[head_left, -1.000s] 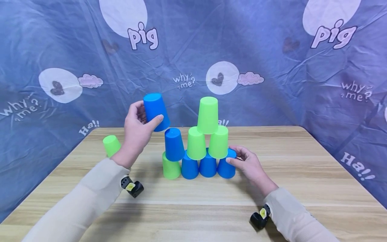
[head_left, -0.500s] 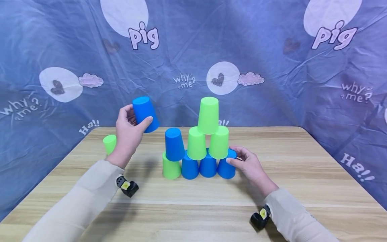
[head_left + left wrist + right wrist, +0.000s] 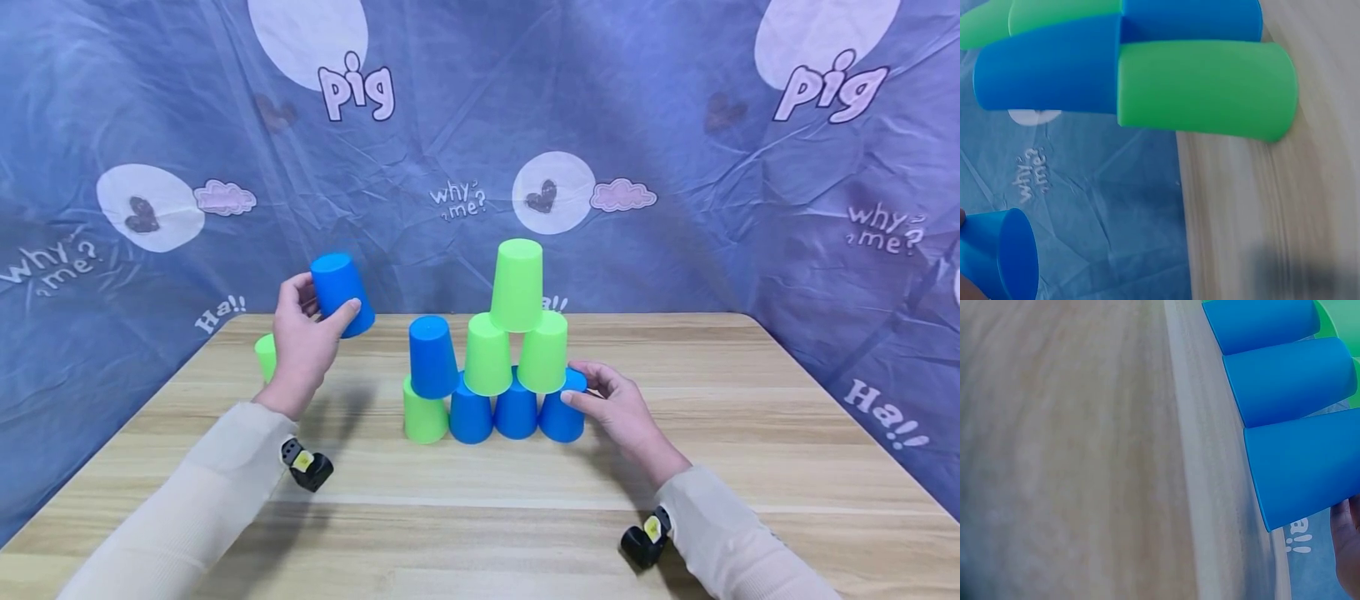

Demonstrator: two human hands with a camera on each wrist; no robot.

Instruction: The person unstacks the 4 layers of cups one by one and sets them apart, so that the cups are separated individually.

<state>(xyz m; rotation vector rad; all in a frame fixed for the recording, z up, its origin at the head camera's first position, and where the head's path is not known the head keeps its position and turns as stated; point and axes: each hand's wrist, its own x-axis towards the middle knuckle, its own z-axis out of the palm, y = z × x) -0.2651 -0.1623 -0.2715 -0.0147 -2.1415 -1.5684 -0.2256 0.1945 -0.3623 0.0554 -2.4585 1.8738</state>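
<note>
In the head view my left hand (image 3: 306,337) grips an upside-down blue cup (image 3: 339,287), thumb in front, raised left of a cup stack and apart from it. The bottom row has a green cup (image 3: 424,414) at left, then blue cups. Above it sit a blue cup (image 3: 432,358) and two green cups (image 3: 487,357), with another green cup (image 3: 517,286) on top. My right hand (image 3: 621,414) holds the bottom row's rightmost blue cup (image 3: 561,421) between thumb and fingers. That blue cup (image 3: 1304,472) stands on the table in the right wrist view.
Partly hidden behind my left hand, a green cup (image 3: 265,354) stands at the table's left. The wooden table (image 3: 480,533) reaches back to a blue printed cloth (image 3: 450,108). Wrist cameras (image 3: 309,468) ride on both sleeves.
My left hand has moved left, then slightly down, with the blue cup, away from above the second-tier blue cup. The right hand and the stack stay in place.
</note>
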